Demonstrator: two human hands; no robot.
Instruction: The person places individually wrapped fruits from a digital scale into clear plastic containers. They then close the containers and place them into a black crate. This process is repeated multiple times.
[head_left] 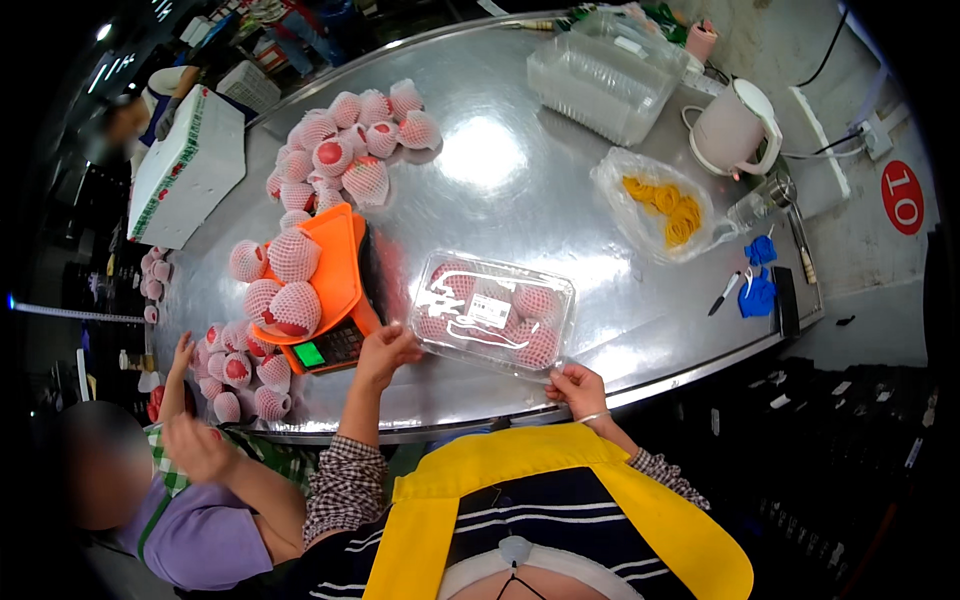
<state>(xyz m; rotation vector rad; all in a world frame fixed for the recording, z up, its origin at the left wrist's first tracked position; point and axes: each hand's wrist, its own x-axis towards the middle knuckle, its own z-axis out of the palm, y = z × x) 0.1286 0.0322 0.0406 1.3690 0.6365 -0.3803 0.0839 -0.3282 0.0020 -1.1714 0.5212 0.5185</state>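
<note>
We find the clear lidded package (500,327) lying on the metal table (630,320), directly in front of the person and between the two hands. Several red fruits in pink foam nets (537,300) show through its lid, which bears a white label (489,309).

The left hand (390,352) is at the package's near-left corner, fingers loosely bent and tips against the edge; we cannot tell whether they pinch it. The right hand (577,390) is at the near-right corner, thumb and fingers closed together on the rim.

Just left of the package we record an orange scale (340,345) with a lit green display (309,354); more netted fruits rest on its pan. We note one fruit pile (340,140) on the far left and another (237,370) on the near left, beside a co-worker's raised hand (195,445). To the right lie yellow rubber bands (665,205) in a clear bag (620,190); a pale kettle (730,130) stands beyond.
</note>
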